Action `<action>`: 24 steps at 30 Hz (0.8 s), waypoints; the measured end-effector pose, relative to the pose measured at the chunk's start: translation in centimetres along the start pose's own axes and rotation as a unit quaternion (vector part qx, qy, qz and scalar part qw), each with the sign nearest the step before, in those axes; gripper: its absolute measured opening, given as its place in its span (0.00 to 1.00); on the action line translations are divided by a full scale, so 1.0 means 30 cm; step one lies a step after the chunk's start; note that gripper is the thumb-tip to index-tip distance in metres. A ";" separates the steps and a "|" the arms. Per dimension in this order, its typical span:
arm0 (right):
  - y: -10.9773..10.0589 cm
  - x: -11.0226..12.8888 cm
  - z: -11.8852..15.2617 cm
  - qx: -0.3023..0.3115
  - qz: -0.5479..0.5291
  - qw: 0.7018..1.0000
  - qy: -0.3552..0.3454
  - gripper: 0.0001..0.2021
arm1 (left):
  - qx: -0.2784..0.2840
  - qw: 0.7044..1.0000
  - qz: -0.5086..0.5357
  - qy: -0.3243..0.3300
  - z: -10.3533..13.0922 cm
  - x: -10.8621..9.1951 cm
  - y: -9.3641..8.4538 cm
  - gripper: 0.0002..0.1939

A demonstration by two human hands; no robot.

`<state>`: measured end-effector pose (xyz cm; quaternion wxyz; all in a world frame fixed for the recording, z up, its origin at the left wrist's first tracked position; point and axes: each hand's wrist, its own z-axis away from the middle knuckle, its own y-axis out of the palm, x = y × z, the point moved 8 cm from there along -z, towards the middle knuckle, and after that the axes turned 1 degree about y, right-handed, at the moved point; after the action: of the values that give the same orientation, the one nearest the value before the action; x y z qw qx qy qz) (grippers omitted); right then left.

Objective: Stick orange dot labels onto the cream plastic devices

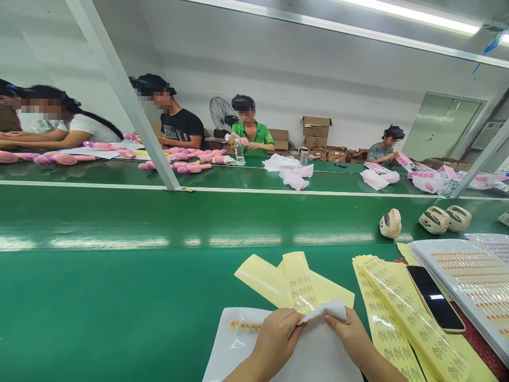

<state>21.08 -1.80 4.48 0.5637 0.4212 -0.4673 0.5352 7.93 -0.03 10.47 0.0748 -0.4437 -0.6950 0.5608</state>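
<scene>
White and thin, the folded paper slip (324,309) has a soft curled edge and lies at the bottom middle of the view, over a larger white sheet (238,350) on the green tabletop (119,297). Both hands meet on it: the left hand (278,334) pinches its left end between thumb and fingers, and the right hand (352,334) has its grip pressed together on the right end, so the slip spans the small gap between them. A short row of orange stickers (243,325) sits on the white sheet just left of the left hand. Just beyond the hands lie yellow backing strips (274,278) with printed labels, and more yellow label strips (401,313) fan out to the right, beside a dark phone (434,298) and glossy sticker sheets (465,273). Three cream-coloured devices (435,219) stand farther back on the tabletop. Cardboard boxes (316,130) are stacked by the far wall; their contents cannot be seen.
</scene>
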 end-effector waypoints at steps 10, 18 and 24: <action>-0.108 0.312 0.022 -0.061 0.349 0.924 -0.143 0.20 | 0.122 0.988 0.053 -0.077 -0.098 0.047 -0.064 0.16; 0.015 0.293 -0.082 0.145 0.326 0.928 -0.111 0.13 | 0.036 0.987 0.119 -0.103 -0.046 0.149 -0.188 0.20; -0.037 0.247 -0.135 0.135 0.285 0.946 -0.078 0.16 | -0.244 0.866 0.206 -0.386 0.243 0.418 -0.344 0.38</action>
<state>22.42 3.61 10.90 0.2877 0.3832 -0.5334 0.6970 -9.42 3.79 11.64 -0.4270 -0.3292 -0.6759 0.5025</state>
